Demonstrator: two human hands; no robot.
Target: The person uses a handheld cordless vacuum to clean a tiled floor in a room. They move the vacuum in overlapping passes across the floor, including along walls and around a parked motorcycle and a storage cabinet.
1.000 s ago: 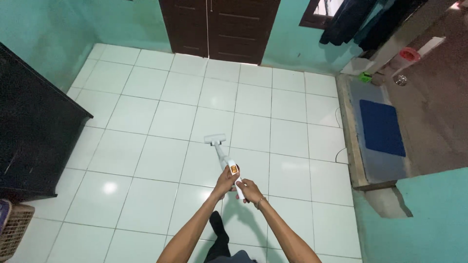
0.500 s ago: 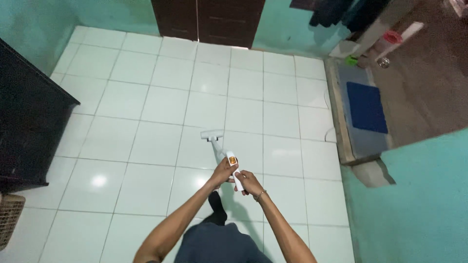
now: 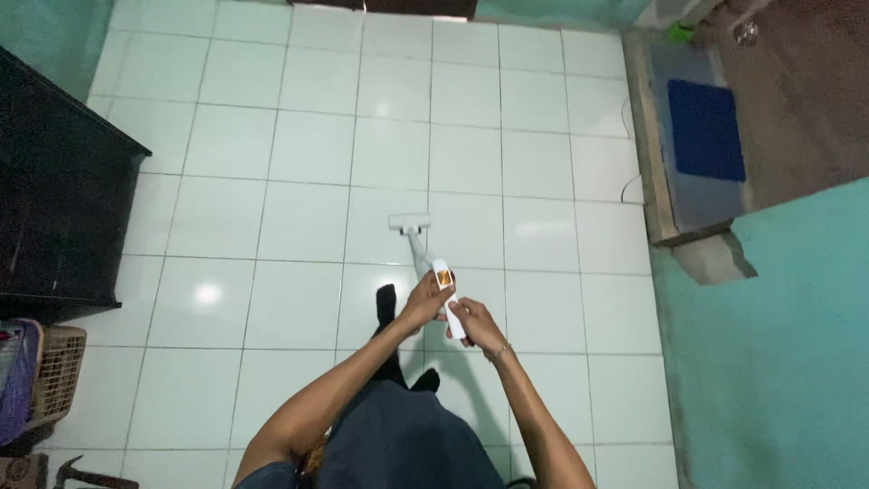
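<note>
Left hand (image 3: 424,303) and right hand (image 3: 472,324) both grasping slim white stick vacuum (image 3: 433,272); risk: head (image 3: 409,221) snags thin cord (image 3: 631,188) near raised threshold on glossy white tile floor (image 3: 290,208).

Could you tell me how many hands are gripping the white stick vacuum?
2: the left hand higher on the white stick vacuum, the right hand just below it.

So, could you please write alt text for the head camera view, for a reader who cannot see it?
Seen from above, a person's left hand and right hand grip the handle of a slim white stick vacuum cleaner, its flat head resting on the glossy white tiled floor. A black cabinet stands left, and a blue mat lies upper right.
</note>
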